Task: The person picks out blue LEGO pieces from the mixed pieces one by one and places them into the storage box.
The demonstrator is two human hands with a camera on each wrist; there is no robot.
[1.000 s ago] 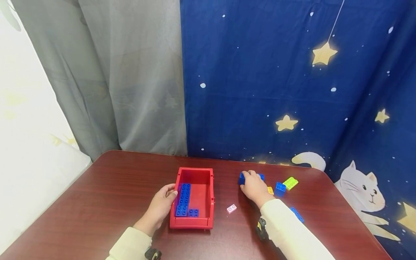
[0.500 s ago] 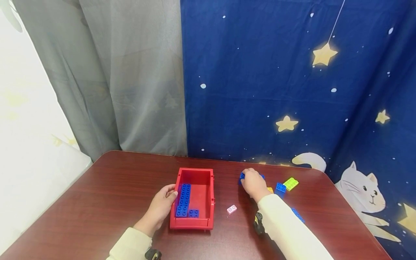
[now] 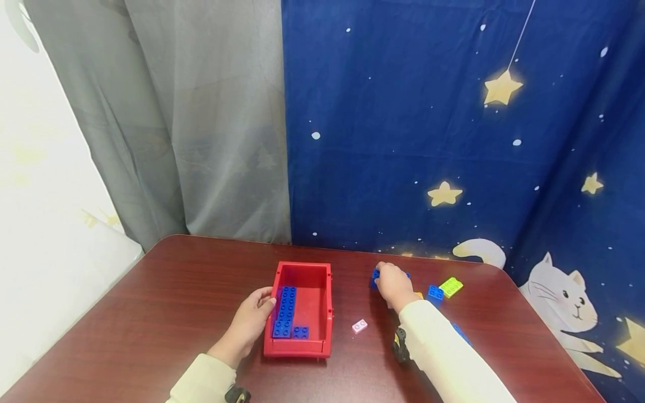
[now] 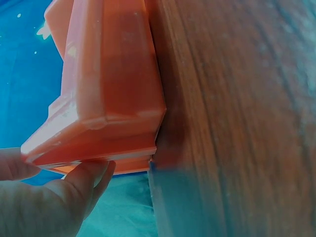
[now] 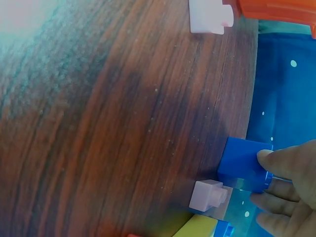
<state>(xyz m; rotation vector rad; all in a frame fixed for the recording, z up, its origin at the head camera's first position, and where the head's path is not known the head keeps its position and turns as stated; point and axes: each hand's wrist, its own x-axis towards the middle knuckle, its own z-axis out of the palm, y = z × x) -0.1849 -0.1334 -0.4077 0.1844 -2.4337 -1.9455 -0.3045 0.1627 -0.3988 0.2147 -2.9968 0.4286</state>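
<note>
**The left hand (image 3: 248,320) held the red box (image 3: 296,350), and the right hand (image 3: 395,284) pinched a blue brick (image 5: 243,165)**

On the near side, two pale sleeves (image 3: 456,355) came in. A flat blue piece (image 3: 462,334) lay partly hidden by the right one. The red box stood on the brown table (image 3: 166,302), near its middle. Inside, a small blue piece (image 3: 300,332) lay in the near part, and to its left a blue column (image 3: 286,308) followed the left wall. On this wall the left thumb and fingers were gripping. Right of the box lay a pink brick (image 3: 359,326).

Farther, at the right, the right thumb and fingers were closed on the blue brick; I cannot tell if it touched the table. To the right were a yellow brick (image 3: 419,295), partly covered, a blue block (image 3: 435,294) and, just beside it, a green plate (image 3: 451,287). Behind everything hung a grey curtain (image 3: 227,123) and a blue curtain (image 3: 393,134).
</note>
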